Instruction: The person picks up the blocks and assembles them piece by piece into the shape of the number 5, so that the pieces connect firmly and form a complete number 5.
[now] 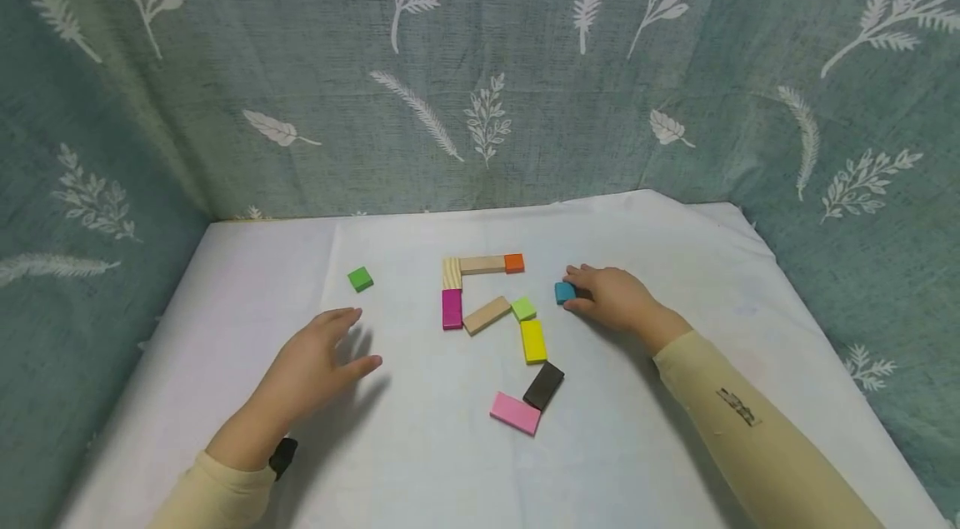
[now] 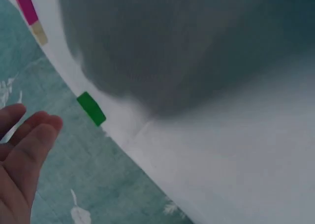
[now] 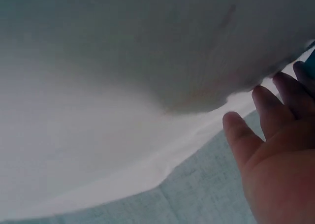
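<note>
At a small blue block [image 1: 565, 293], right of the other blocks, my right hand [image 1: 618, 297] has its thumb close by the near edge and its fingers beyond the far edge. The right wrist view shows that hand's fingers [image 3: 268, 106] extended and spread, with a bit of blue [image 3: 310, 64] at the frame's edge. My left hand [image 1: 311, 362] hovers over the cloth on the left, fingers apart and holding nothing. A green block [image 1: 361, 279] lies beyond its fingertips; the left wrist view also has this green block [image 2: 91, 109].
Between the hands lies a bent line of blocks: orange [image 1: 513, 263], plain wood [image 1: 482, 265], striped wood [image 1: 452, 272], magenta [image 1: 452, 309], another plain wood [image 1: 487, 316], lime [image 1: 523, 309], yellow [image 1: 533, 341], black [image 1: 543, 386], pink [image 1: 515, 413]. Green leaf-patterned fabric [image 1: 337, 146] surrounds the white-covered table [image 1: 427, 471].
</note>
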Demonstrator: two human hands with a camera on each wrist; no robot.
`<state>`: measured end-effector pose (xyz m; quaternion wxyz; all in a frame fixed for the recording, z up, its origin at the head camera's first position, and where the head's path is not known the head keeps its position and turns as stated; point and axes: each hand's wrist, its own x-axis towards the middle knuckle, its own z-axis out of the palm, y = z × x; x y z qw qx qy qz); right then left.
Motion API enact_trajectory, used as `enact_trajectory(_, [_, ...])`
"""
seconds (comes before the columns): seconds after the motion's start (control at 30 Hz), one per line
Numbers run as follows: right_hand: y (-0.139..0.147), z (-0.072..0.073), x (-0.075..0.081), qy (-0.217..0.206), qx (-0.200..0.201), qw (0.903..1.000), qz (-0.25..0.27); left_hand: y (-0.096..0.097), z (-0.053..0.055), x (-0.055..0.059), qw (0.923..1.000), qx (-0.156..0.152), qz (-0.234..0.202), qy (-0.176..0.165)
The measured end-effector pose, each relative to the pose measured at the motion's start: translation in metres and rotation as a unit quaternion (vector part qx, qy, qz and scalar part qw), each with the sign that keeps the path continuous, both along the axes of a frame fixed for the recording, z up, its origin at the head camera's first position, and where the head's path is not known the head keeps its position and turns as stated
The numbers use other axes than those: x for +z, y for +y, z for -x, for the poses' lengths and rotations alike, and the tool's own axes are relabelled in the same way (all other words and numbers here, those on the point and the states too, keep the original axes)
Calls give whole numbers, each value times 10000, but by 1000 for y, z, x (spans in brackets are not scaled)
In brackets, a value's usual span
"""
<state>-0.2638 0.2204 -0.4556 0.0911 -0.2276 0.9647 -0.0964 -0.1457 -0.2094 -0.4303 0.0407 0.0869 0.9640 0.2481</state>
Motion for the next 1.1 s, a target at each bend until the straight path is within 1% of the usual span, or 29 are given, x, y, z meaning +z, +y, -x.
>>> enact_trajectory(0.07, [-2, -4, 2, 6, -43, 9999, 127, 0, -4, -3, 9999, -75, 101, -78])
enact_trajectory(0.13, [-6, -10, 7, 1, -31, 9995, 299, 1, -7, -5, 9996, -144, 228, -86])
enact_trajectory(0.23, [-15, -22, 14, 26, 141, 9983, 569, 9, -8, -5, 9987, -304, 397, 77])
enact_trajectory(0.3, [-21, -32, 18, 93, 323, 9973, 656, 22, -3, -2, 9970, -536, 497, 241])
enact_trajectory(0.37, [-26, -44, 19, 276, 535, 9961, 640, 41, 4, -1, 9929, -928, 645, 375])
enact_trajectory(0.4, [-29, -50, 20, 390, 649, 9952, 625, 51, 9, -1, 9895, -1160, 752, 424])
enact_trajectory(0.5, [-39, -69, 23, 703, 1057, 9906, 510, 75, 27, -5, 9760, -1837, 1079, 452])
enact_trajectory(0.53, [-45, -75, 25, 762, 1205, 9885, 500, 80, 34, -6, 9722, -1989, 1151, 450])
enact_trajectory(0.57, [-50, -80, 26, 811, 1364, 9860, 509, 83, 42, -8, 9698, -2065, 1222, 439])
enact_trajectory(0.6, [-56, -84, 27, 834, 1508, 9838, 504, 85, 49, -10, 9684, -2094, 1277, 452])
enact_trajectory(0.67, [-69, -90, 29, 847, 1744, 9802, 413, 87, 65, -14, 9691, -2031, 1323, 467])
enact_trajectory(0.77, [-88, -94, 31, 837, 1957, 9770, 112, 91, 86, -18, 9704, -1887, 1389, 582])
enact_trajectory(0.83, [-100, -94, 31, 826, 2044, 9753, -153, 94, 97, -21, 9681, -1907, 1474, 690])
enact_trajectory(0.9, [-108, -93, 30, 795, 2101, 9738, -350, 97, 105, -22, 9643, -1977, 1589, 761])
enact_trajectory(1.0, [-117, -91, 28, 766, 2099, 9735, -484, 100, 109, -24, 9611, -2035, 1720, 722])
enact_trajectory(1.03, [-118, -91, 28, 749, 2071, 9740, -529, 100, 110, -23, 9608, -2034, 1751, 688])
enact_trajectory(1.1, [-120, -89, 27, 749, 2004, 9750, -598, 101, 109, -23, 9632, -2003, 1709, 547])
